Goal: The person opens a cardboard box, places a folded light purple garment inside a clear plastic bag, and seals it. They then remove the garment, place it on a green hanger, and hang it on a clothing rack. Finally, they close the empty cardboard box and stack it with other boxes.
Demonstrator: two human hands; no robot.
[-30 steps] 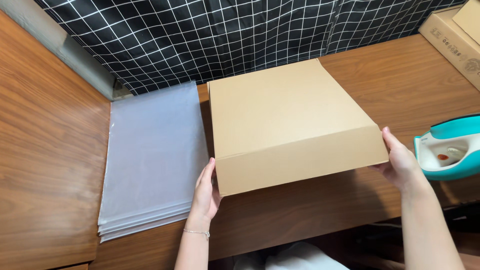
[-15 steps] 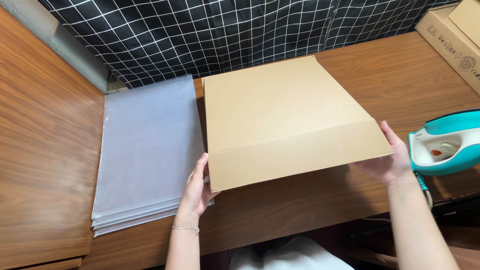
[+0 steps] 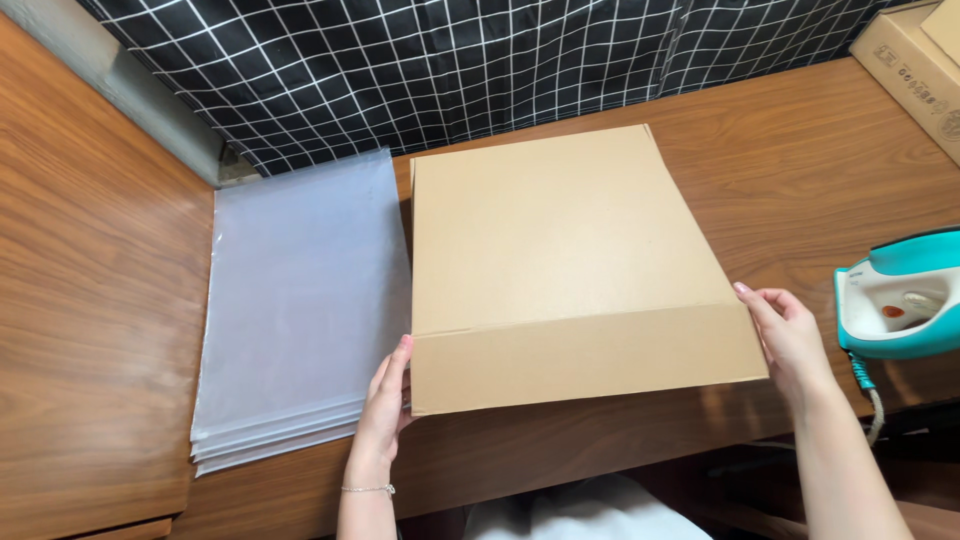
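At the near edge of the wooden table [image 3: 820, 170], the left hand [image 3: 383, 405] lies flat against the lower left corner of a flattened cardboard box [image 3: 560, 260], fingers straight and pressed together, thumb side up; a thin bracelet [image 3: 367, 489] circles the wrist. Across from it, the right hand [image 3: 790, 335] holds the box's lower right corner the same way, fingers extended and close together along the edge, the palm turned inward. Neither hand wraps around the cardboard; both press its sides from outside.

Between the hands the box lies flat on the table, plain brown, with a folded strip running along its near edge like a flap turned over. It is collapsed, so nothing can be seen inside it, and whether anything sits under it cannot be told.

Just beside the box on the left, touching or nearly touching its long side, lies a stack of clear plastic bags [image 3: 300, 310], empty and layered, their lower edges fanned slightly. To the right of the right hand, near the table edge, sits a teal and white iron [image 3: 900, 300] with its cord hanging down. Further off, at the top right corner, stands another cardboard carton [image 3: 915, 70], closed. Behind everything hangs a black cloth with a white grid [image 3: 450, 60].
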